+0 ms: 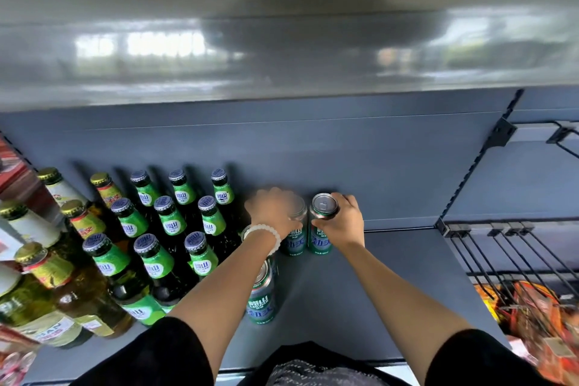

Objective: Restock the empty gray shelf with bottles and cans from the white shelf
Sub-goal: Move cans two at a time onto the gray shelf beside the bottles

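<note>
On the gray shelf (376,285) two green cans stand side by side near the back wall. My right hand (343,222) grips the right can (321,229) around its upper body. My left hand (271,211), blurred and with a white bead bracelet on its wrist, covers the top of the left can (294,240) and holds it. Another green can (261,294) stands nearer the front, just under my left forearm, with one more partly hidden behind the wrist. Rows of green-labelled bottles (169,229) fill the shelf's left part.
Yellow-capped bottles (81,222) and bigger golden bottles (72,301) crowd the far left. The upper shelf's underside (282,41) hangs low overhead. Wire hooks (501,260) with orange packets (539,316) are at the right. Bare shelf lies right of the cans.
</note>
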